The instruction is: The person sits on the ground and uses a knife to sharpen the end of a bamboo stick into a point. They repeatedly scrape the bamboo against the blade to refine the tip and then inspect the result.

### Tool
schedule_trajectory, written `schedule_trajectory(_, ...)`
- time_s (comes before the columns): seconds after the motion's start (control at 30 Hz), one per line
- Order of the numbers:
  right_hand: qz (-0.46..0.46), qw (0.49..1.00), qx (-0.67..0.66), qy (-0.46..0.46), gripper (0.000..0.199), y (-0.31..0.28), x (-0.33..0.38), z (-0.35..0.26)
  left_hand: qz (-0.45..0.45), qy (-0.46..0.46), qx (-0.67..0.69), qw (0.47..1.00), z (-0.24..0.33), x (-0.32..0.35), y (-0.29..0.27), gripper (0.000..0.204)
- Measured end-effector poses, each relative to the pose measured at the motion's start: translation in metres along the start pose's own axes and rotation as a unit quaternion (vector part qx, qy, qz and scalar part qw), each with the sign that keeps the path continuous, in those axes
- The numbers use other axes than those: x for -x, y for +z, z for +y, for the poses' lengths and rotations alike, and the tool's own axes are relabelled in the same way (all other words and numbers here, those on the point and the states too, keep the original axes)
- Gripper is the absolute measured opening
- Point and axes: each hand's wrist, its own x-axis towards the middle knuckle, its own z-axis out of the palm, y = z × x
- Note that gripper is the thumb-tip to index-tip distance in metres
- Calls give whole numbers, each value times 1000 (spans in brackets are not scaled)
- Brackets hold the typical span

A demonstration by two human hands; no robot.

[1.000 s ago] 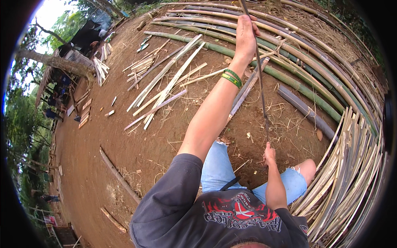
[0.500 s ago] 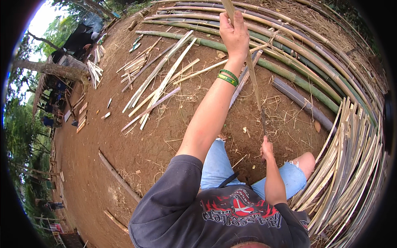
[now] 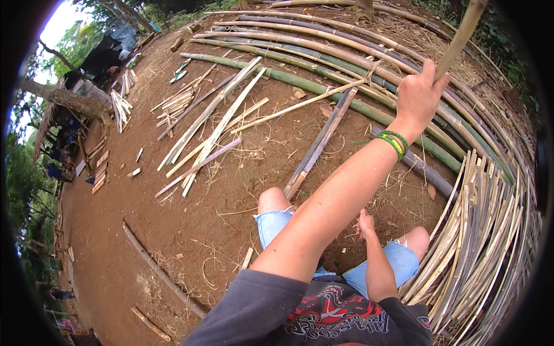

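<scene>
My left hand (image 3: 416,99) is closed round a long bamboo strip (image 3: 460,41) at the upper right, the arm stretched across my body. The strip's upper end slants up past the hand; its lower part is hidden behind my forearm. My right hand (image 3: 365,225) is low between my knees, its fingers closed. A thin dark knife blade stood above it a moment ago; my left forearm now covers that spot, so the knife is mostly hidden. Just ahead of my left knee a dark split bamboo length (image 3: 323,138) lies on the ground.
Long bamboo poles (image 3: 323,86) lie across the far side. A thick pile of thin strips (image 3: 479,242) fills the right. Pale split slats (image 3: 213,127) are scattered at the left, above a stick (image 3: 156,265) on the brown soil. Short dark bamboo (image 3: 430,170) lies beyond my right knee.
My left hand has swung right and a little down with the bamboo strip, which leans more to the right. My right hand has shifted slightly lower. My left knee now shows.
</scene>
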Motion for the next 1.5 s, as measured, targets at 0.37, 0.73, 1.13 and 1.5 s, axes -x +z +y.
schedule_trajectory(0.37, -12, 996, 86, -15, 59, -9, 44, -33, -26, 44, -49, 997, 22, 28, 51, 24)
schedule_trajectory(0.73, -8, 1000, -29, -4, 57, -10, 31, -9, -13, 69, -63, 996, 35, 48, 74, 16)
schedule_trajectory(1.13, -9, 999, -51, -3, 56, -7, 34, -11, -101, 60, -60, 991, 42, 56, 79, 8)
schedule_trajectory(1.5, -12, 998, -66, 6, 55, -3, 37, -13, -47, 79, -78, 993, 32, 53, 67, 10)
